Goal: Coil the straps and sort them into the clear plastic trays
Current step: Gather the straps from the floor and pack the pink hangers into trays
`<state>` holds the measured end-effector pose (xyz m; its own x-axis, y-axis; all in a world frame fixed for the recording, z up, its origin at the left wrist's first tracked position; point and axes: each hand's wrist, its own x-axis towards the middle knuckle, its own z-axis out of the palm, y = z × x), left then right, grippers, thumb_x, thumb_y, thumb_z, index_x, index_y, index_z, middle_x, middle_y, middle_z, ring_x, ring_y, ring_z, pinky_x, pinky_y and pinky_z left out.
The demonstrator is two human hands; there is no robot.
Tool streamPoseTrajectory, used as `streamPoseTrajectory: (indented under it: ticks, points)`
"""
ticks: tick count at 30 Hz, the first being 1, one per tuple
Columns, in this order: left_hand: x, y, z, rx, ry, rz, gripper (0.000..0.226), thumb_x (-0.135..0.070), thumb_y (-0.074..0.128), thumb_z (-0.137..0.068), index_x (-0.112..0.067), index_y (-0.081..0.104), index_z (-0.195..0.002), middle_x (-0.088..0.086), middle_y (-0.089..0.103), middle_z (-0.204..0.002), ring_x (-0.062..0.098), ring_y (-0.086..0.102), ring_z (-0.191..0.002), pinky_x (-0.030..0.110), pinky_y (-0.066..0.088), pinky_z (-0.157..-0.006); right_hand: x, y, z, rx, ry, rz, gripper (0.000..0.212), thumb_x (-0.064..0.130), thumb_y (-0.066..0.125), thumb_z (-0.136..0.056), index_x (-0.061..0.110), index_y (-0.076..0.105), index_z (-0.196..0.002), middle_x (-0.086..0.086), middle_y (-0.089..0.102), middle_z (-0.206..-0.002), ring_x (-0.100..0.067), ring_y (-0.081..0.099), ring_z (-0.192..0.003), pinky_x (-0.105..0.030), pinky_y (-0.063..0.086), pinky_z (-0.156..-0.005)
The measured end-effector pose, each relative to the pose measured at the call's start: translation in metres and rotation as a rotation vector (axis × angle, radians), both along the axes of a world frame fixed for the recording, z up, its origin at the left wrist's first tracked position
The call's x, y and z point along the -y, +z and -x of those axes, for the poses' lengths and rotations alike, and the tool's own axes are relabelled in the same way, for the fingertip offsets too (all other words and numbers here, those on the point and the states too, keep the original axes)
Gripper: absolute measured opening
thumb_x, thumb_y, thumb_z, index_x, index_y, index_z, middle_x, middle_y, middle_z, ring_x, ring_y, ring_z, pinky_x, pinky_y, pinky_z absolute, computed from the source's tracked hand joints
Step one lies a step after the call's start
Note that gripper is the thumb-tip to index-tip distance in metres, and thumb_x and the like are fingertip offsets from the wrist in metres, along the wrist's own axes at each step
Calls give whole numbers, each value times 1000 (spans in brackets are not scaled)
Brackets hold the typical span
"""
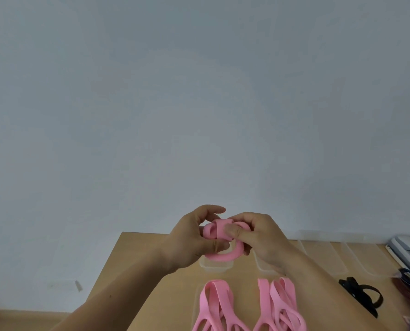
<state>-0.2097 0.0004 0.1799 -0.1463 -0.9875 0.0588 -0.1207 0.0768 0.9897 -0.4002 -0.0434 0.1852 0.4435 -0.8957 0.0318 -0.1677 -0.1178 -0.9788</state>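
Both hands are clamped on one pink strap (219, 255), held in the air between them. The left hand (189, 242) pinches the coil's side with thumb and fingers, and the right hand (261, 235) presses a wrap across its top with the thumb. A tray (214, 268) lies just under the hands, and loose straps (213, 304) lie below the wrists, nearer the person. The strap looks light, soft and springy, and would likely unwind if released. The best hold is across the crossing wrap, squeezing the loops together.

both forearms (118, 299) are bare up to the near edge; left hand (189, 240) and right hand (263, 237) bare, nails (229, 229) short.
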Motion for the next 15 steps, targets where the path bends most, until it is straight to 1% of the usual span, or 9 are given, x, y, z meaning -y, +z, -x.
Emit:
streamPoseTrajectory:
  ticks: [1,2,4,5,6,8,11,13,15]
  points:
    - [0,-1,0,38,7,0,58,-7,84,-70,-30,61,-118,-12,67,-99,14,71,-81,24,55,-72,0,-1,0,13,-7,9,4,20,78,-84,22,76,-87,-2,68,-70,-16,56,-54,-27,48,-50]
    - [0,-1,0,89,25,-3,52,-8,84,-72,-27,63,-115,-12,68,-97,12,71,-82,24,56,-71,0,-1,1,28,-12,12,8,19,80,-81,23,76,-87,-1,68,-71,-16,56,-53,-26,48,-50]
    - [0,0,0,179,63,-33,32,-11,83,-75,-16,68,-103,-2,73,-91,15,71,-77,28,58,-69,-1,-1,1,37,-19,35,15,17,83,-77,25,75,-87,2,69,-77,-14,57,-56,-25,48,-52]
    - [0,0,0,185,56,-62,26,-11,81,-77,-11,68,-100,4,73,-87,19,71,-73,30,59,-66,-2,-1,1,25,-18,64,17,17,83,-77,27,74,-87,4,69,-79,-12,57,-57,-24,48,-53]
    - [0,1,0,174,30,-93,24,-12,78,-79,-8,67,-100,8,74,-86,23,72,-71,33,59,-63,-2,-1,0,5,-17,99,19,16,83,-77,30,73,-87,6,69,-81,-10,57,-58,-22,48,-55]
    - [-2,4,-1,150,-50,-146,24,-14,72,-83,-7,64,-105,11,74,-84,29,73,-70,34,58,-60,-4,-2,-2,-34,-24,171,23,15,82,-78,32,71,-89,11,70,-83,-7,60,-63,-20,50,-59]
    - [-3,9,-5,77,-159,-214,27,-20,64,-87,-9,64,-112,9,72,-89,29,71,-74,34,56,-64,-6,-3,-3,-83,-50,260,30,12,81,-78,33,68,-95,20,67,-85,-4,60,-69,-20,52,-65]
    - [-1,11,-7,-22,-170,-277,33,-26,60,-86,-9,67,-113,13,70,-98,31,68,-77,35,56,-67,-7,-5,-3,-113,-65,305,34,9,80,-77,33,65,-96,25,64,-86,-3,59,-71,-18,52,-66]
    - [2,11,-7,-101,-143,-313,38,-32,56,-84,-6,70,-109,13,69,-93,32,65,-75,36,54,-65,-8,-8,-4,-120,-77,340,36,5,78,-77,32,63,-97,21,64,-91,-3,61,-79,-18,52,-70]
